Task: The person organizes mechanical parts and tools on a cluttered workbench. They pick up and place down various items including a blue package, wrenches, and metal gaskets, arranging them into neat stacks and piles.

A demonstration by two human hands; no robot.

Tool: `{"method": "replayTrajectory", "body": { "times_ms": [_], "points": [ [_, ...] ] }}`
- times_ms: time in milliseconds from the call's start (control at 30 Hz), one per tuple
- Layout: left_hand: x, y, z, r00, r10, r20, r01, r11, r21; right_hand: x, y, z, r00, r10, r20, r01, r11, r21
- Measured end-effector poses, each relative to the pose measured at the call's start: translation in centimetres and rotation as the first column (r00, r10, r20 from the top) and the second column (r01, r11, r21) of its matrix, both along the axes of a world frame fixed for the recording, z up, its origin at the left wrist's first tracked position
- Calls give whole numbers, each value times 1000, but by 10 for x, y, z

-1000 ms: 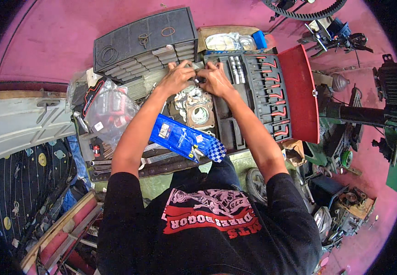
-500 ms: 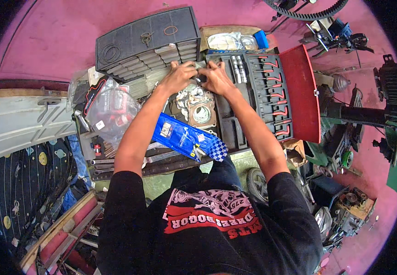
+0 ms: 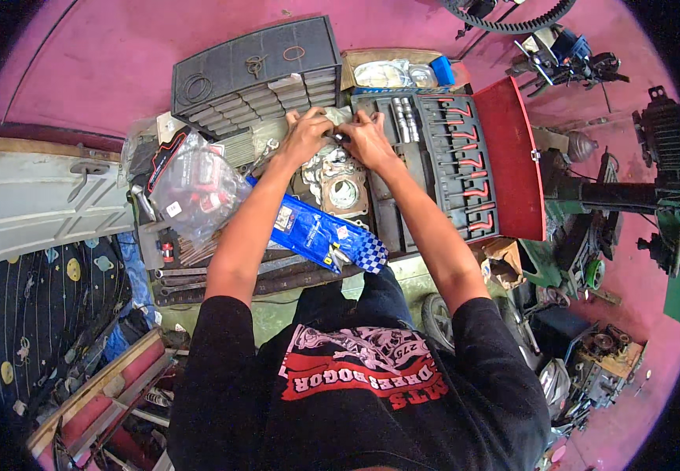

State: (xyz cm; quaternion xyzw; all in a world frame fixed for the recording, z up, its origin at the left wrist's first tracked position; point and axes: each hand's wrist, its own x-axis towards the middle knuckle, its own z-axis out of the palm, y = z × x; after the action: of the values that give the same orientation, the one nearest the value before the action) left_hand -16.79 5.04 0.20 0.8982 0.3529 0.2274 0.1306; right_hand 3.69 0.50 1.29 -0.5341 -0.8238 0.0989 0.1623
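My left hand [image 3: 307, 136] and my right hand [image 3: 366, 141] meet at the far side of the bench, fingers bent and closed. Between them is a small dark piece with a light end, mostly hidden by the fingers, whose kind I cannot make out. Just below the hands lies a grey metal engine gasket [image 3: 344, 194] with a large round hole, among other gasket-like parts. A blue plastic packet [image 3: 316, 233] with a checkered end rests between my forearms, nearer to me.
Behind my hands stands a grey small-parts drawer cabinet [image 3: 253, 67], next to a cardboard box [image 3: 348, 77]. On the right is an open red toolbox [image 3: 512, 157] with rows of tools. Clear plastic bags [image 3: 195, 188] and wrenches [image 3: 183, 273] lie on the left.
The view has shifted slightly. Both hands stay close together at the same spot, with the fingers a little differently placed around the small dark piece.
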Motion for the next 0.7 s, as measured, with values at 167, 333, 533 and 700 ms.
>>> {"method": "replayTrajectory", "body": {
  "times_ms": [167,333,533,700],
  "points": [
    [-1,-4,8,1000,13,-22,-13,1000,28,2,-6,0,1000,0,-18,1,997,71],
    [6,-12,25,999,34,39,-37,997,72,9,-11,14,995,-10,-100,29,983,182],
    [34,-22,44,994,69,90,-81,988,135,43,-21,30,986,-80,-148,103,983,155],
    [67,-30,47,992,91,91,-102,987,126,74,-32,38,977,-98,-187,132,975,181]
  ]
}}
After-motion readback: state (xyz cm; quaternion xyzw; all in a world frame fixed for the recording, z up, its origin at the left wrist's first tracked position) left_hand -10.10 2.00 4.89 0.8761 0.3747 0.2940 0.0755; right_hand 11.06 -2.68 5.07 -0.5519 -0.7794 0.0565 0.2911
